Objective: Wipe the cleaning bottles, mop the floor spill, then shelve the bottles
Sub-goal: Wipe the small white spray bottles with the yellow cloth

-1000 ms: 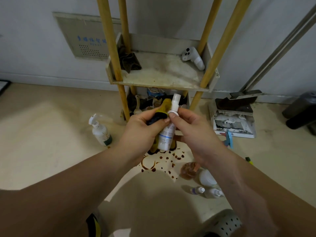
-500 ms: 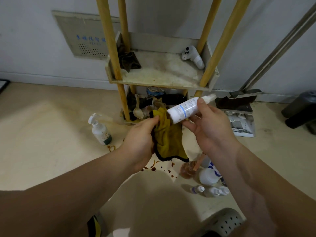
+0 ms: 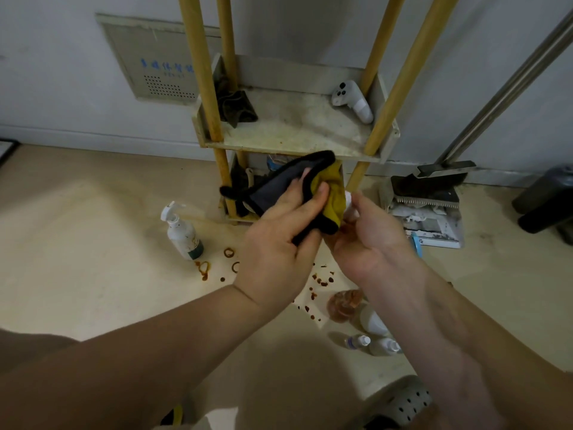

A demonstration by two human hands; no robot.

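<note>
Judged early in the job, with wiping under way on a single bottle. Noted a pump bottle (image 3: 181, 234) upright on the floor off to the left, speckled and seemingly not yet wiped, and a cluster of bottles (image 3: 370, 321) on the floor beside the right forearm, too small to judge for cleanliness. Saw the brown spill (image 3: 321, 280) unmopped, spread in drops and rings between the pump bottle and the cluster. Found no cleaning bottle on the middle shelf (image 3: 297, 125), only a dark rag (image 3: 237, 108) and a white handheld device (image 3: 352, 100). Reckoned mopping and shelving both left to do.

Gripped the yellow-and-grey cloth (image 3: 294, 184) in the left hand (image 3: 279, 243), with fingers curled over its black-edged fold, and pressed it onto the small white bottle (image 3: 348, 202). Clasped that bottle in the right hand (image 3: 369, 240), just beside the left and close to touching it, in front of the rack's lower tier. Covered most of the bottle with cloth and fingers, leaving only a sliver of white on show.
</note>
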